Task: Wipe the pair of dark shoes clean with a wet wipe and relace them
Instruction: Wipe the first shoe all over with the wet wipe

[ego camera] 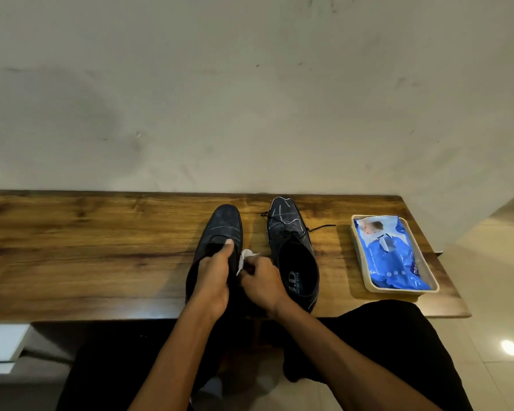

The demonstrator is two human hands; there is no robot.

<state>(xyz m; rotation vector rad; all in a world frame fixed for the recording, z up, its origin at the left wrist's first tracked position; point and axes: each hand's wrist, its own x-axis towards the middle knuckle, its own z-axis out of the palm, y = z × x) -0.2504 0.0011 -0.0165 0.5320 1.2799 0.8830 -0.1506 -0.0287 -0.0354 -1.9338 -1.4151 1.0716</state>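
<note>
Two dark shoes stand side by side on the wooden desk (pixel 72 247), toes pointing toward the pale wall (pixel 250 99) behind it. The left shoe (pixel 220 229) carries faint pale streaks across its toe; the left hand (pixel 212 280) grips it at the opening, thumb stretched forward along the tongue and fingers curled round the collar, covering most of the heel end. The right hand (pixel 260 281) is curled just beside it, pinching a crumpled white wet wipe (pixel 245 258) that sticks up between the two shoes, close against the inner side of the left shoe. The right shoe (pixel 291 241) sits untouched just beside this hand, bright white scribbles over its toe, its lace (pixel 321 227) loose and trailing right across the desk, its insole showing printed lettering. Well to the right, near the desk's end, a shallow beige tray (pixel 361 262) holds a blue pack of wipes (pixel 392 253), its flap partly lifted. Both forearms cross the desk's near edge, above dark-clothed legs and a glossy tiled floor (pixel 493 336).
</note>
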